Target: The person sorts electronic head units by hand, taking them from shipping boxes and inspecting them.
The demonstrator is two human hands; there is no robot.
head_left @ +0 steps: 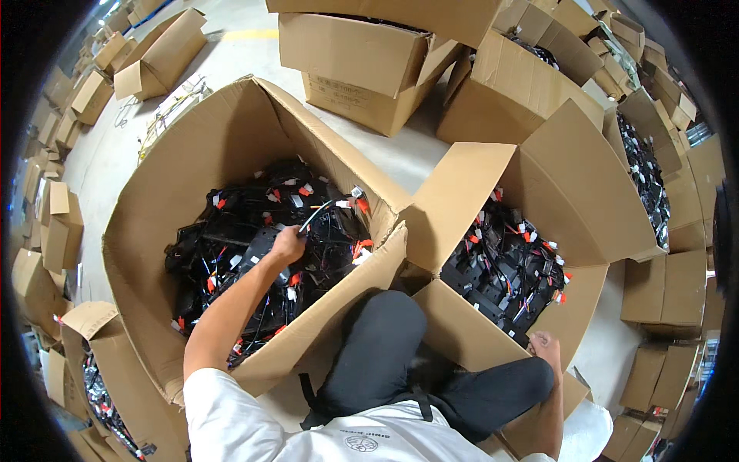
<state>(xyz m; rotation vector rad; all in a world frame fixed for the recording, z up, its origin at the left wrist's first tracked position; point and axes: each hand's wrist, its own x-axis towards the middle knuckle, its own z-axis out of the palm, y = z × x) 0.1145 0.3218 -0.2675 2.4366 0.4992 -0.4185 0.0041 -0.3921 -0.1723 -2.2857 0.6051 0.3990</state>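
Note:
On the left is a big open cardboard box (165, 146), part filled with a tangle of black plastic modules and cables (223, 231) with red and white connectors. My left hand (289, 245) reaches into it, its fingers closed round a cable (317, 215) that runs up and right toward a white connector. Right beside that hand lies a black module (260, 245); whether the cable belongs to it cannot be seen. At the near edge of the right-hand cardboard box (562, 185), my right hand (545, 348) is curled closed next to my knee. Whatever its fingers hold is hidden.
The right-hand box contains several black modules (500, 269) with red and white plugs, its flaps standing up. More cartons (346, 96) stand beyond, and stacks line the right side (666, 285) and left side. Loose wires (173, 108) lie on the floor behind the left box.

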